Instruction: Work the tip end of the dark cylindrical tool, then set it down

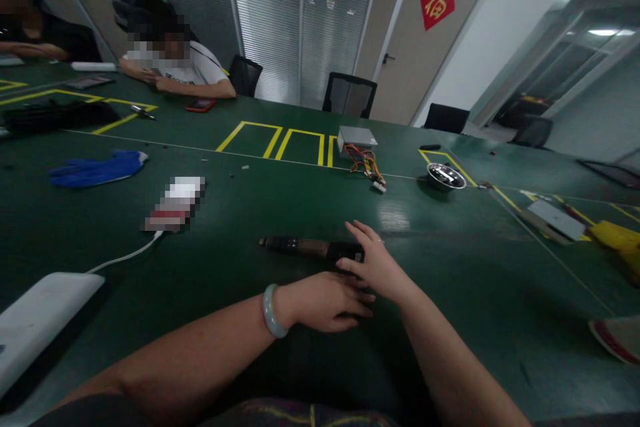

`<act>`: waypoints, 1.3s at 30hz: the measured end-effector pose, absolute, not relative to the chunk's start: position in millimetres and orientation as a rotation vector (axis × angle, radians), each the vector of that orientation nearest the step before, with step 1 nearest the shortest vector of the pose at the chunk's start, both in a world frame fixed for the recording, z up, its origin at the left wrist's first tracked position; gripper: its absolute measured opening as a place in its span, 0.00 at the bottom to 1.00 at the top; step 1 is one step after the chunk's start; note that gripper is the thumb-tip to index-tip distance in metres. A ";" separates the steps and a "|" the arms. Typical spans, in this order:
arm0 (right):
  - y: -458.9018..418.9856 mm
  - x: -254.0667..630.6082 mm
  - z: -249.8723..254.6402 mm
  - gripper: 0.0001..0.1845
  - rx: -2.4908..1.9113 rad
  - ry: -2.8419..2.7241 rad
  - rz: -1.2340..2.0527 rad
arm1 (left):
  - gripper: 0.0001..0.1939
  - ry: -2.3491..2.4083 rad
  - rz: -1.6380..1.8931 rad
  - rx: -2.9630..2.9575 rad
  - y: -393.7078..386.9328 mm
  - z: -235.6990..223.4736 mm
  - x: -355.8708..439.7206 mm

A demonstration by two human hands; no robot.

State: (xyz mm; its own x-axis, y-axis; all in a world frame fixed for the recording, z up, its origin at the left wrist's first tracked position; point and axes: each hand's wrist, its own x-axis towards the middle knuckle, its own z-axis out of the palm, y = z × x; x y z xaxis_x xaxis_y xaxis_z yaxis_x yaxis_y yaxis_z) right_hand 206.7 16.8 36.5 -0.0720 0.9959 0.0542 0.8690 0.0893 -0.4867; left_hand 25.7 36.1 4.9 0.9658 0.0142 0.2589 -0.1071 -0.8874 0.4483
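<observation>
A long dark tool, which looks like an inline electric screwdriver, lies flat on the green table with its narrow tip to the left. My right hand is at its right end, thumb and fingers spread apart around that end; whether they touch it I cannot tell. Just below the tool, my left hand rests palm down with its fingers stretched to the right, holding nothing. A pale green bangle circles my left wrist.
At left are a phone cabled to a white power bank and a blue glove. Beyond my hands stand a power supply unit with loose wires and a metal bowl. A person sits across the table.
</observation>
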 end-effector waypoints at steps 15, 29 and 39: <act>-27.2 267.9 31.0 0.10 -2.515 -1.852 0.431 | 0.15 0.762 0.713 2.686 36.5 24.3 51.1; -22.3 255.1 19.0 0.11 -2.187 -1.592 0.028 | 0.07 0.784 0.475 2.825 50.8 13.5 75.6; -20.4 256.8 18.0 0.07 -2.085 -1.732 0.356 | 0.08 0.818 0.478 2.850 46.3 8.6 68.9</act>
State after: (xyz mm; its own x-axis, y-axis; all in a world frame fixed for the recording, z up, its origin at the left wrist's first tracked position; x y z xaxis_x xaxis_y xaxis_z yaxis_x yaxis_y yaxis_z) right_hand 256.8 -20.4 18.0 0.1978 0.9784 0.0606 0.8751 -0.1484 -0.4607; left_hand 68.9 46.3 8.6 0.8019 0.5363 0.2633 0.4924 -0.8428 0.2172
